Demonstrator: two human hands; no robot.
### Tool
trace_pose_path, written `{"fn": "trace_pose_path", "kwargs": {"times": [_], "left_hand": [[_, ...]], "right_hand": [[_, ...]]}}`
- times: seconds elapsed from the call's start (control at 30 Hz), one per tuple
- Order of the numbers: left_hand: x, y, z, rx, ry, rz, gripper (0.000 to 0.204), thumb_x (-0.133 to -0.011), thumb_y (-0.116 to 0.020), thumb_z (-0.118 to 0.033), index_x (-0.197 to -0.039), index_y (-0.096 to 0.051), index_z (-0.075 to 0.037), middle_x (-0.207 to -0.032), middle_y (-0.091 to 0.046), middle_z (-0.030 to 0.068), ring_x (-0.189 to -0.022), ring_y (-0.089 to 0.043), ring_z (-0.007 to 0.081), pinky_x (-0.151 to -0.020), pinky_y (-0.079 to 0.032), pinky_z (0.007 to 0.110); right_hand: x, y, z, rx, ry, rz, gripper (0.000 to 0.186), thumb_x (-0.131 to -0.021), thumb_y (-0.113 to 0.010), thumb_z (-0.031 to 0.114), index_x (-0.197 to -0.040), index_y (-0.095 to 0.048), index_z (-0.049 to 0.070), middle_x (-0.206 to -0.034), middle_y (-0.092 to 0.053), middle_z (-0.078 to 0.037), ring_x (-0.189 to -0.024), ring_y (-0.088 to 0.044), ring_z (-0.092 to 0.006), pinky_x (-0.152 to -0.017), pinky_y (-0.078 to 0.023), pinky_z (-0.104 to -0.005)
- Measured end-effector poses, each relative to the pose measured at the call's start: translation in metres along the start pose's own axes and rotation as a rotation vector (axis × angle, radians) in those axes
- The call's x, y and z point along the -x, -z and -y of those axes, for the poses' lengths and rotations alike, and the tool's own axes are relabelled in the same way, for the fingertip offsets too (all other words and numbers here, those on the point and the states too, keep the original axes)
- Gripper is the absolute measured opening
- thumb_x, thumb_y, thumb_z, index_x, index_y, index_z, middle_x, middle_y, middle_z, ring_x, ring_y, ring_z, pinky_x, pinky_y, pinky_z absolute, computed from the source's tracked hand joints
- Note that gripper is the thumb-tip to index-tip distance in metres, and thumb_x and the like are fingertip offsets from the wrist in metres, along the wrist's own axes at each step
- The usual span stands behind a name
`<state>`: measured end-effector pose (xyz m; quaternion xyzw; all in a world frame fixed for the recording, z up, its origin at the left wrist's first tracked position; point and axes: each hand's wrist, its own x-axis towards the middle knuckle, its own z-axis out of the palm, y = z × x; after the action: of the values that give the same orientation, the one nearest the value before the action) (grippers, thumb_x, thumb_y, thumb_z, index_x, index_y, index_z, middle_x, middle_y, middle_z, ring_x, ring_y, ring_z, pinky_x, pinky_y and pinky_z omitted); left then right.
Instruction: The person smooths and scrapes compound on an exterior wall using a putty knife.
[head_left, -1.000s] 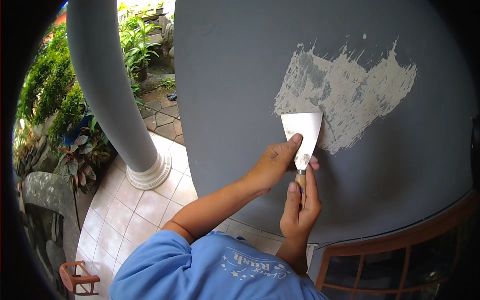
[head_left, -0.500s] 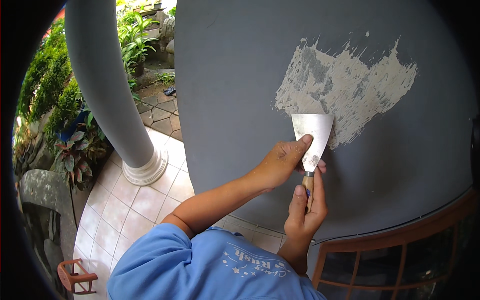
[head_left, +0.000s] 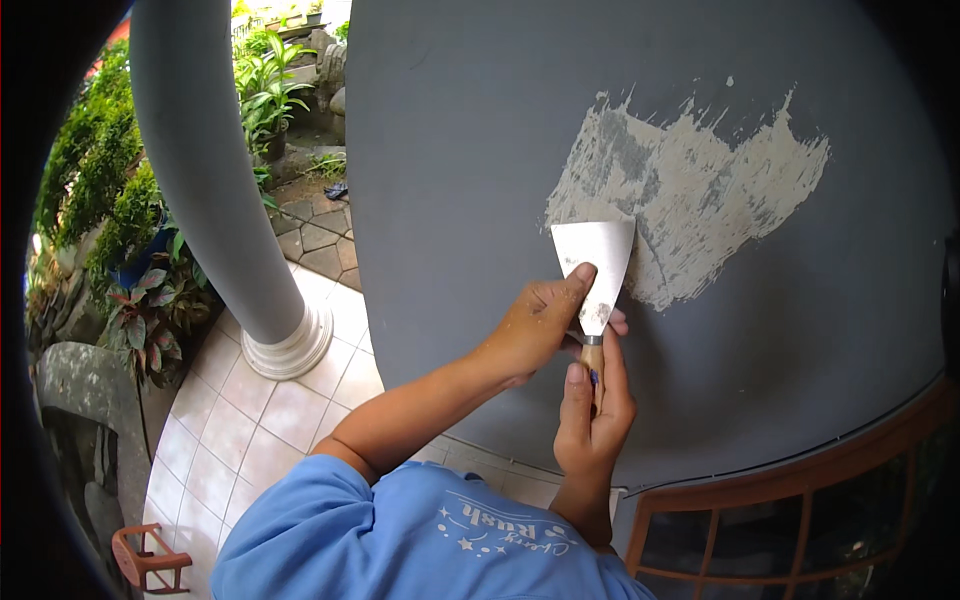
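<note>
A metal putty knife (head_left: pixel 596 250) with a wooden handle is held against a grey wall (head_left: pixel 460 200), its broad blade at the lower left of a rough patch of pale filler (head_left: pixel 700 180). My left hand (head_left: pixel 535 330) grips the blade's lower part, thumb lying on its face and fingertips showing past its right side. Below it, my right hand (head_left: pixel 595 410) is closed round the wooden handle, thumb upright along it.
A round pillar (head_left: pixel 200 150) stands at left on a tiled floor (head_left: pixel 230 430), with plants (head_left: pixel 110 200) and rocks (head_left: pixel 75 390) beyond. A small brown plastic stool (head_left: pixel 150 560) is at lower left. A brown-framed window (head_left: pixel 780 520) is at lower right.
Both hands and the putty knife shifted right, then moved back left and slightly up along the wall. The grip looks the same.
</note>
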<state>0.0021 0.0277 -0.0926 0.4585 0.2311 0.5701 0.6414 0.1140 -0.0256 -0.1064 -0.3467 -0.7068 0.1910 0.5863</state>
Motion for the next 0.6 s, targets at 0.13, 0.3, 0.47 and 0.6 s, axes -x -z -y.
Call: {"fn": "trace_pose_path", "kwargs": {"times": [0.13, 0.3, 0.47, 0.6], "left_hand": [[0.009, 0.022, -0.006, -0.264, -0.026, -0.003, 0.062, -0.102, -0.04, -0.054, -0.094, -0.072, -0.001, -0.082, -0.071, 0.0096, -0.071, -0.067, 0.0164, -0.063, -0.053, 0.029], [0.028, 0.035, -0.086, -1.022, -0.545, -0.254, 0.027, -0.089, -0.07, -0.029, -0.091, -0.071, -0.002, -0.083, -0.071, 0.0091, -0.074, -0.064, 0.0193, -0.059, -0.047, 0.032], [0.04, 0.007, -0.167, -1.059, -1.463, -0.194, 0.073, -0.075, -0.084, -0.037, -0.128, -0.051, 0.002, -0.113, -0.067, 0.0172, -0.106, -0.063, 0.0267, -0.085, -0.046, 0.033], [0.037, -0.009, -0.181, -0.883, -1.539, -0.084, 0.08, -0.075, -0.084, -0.038, -0.132, -0.046, 0.002, -0.109, -0.068, 0.0166, -0.104, -0.064, 0.0248, -0.084, -0.047, 0.032]], "right_hand": [[0.012, -0.005, -0.014, -0.017, -0.075, 0.003, 0.042, -0.097, -0.053, 0.006, -0.134, -0.045, -0.013, -0.087, -0.065, -0.009, -0.07, -0.056, -0.0083, -0.062, -0.045, -0.0227], [0.026, 0.032, -0.012, -0.205, -0.209, -0.063, 0.041, -0.096, -0.051, 0.007, -0.132, -0.049, -0.012, -0.072, -0.053, 0.0, -0.056, -0.042, -0.0011, -0.05, -0.033, -0.0173], [0.014, 0.038, 0.002, -0.255, -0.232, -0.198, 0.043, -0.097, -0.051, 0.013, -0.133, -0.049, -0.011, -0.066, -0.047, 0.005, -0.051, -0.034, 0.0011, -0.045, -0.025, -0.018], [0.01, 0.028, -0.001, -0.194, -0.238, -0.191, 0.038, -0.097, -0.051, 0.01, -0.13, -0.052, -0.009, -0.068, -0.047, 0.004, -0.053, -0.036, -0.0014, -0.047, -0.027, -0.0187]]}}
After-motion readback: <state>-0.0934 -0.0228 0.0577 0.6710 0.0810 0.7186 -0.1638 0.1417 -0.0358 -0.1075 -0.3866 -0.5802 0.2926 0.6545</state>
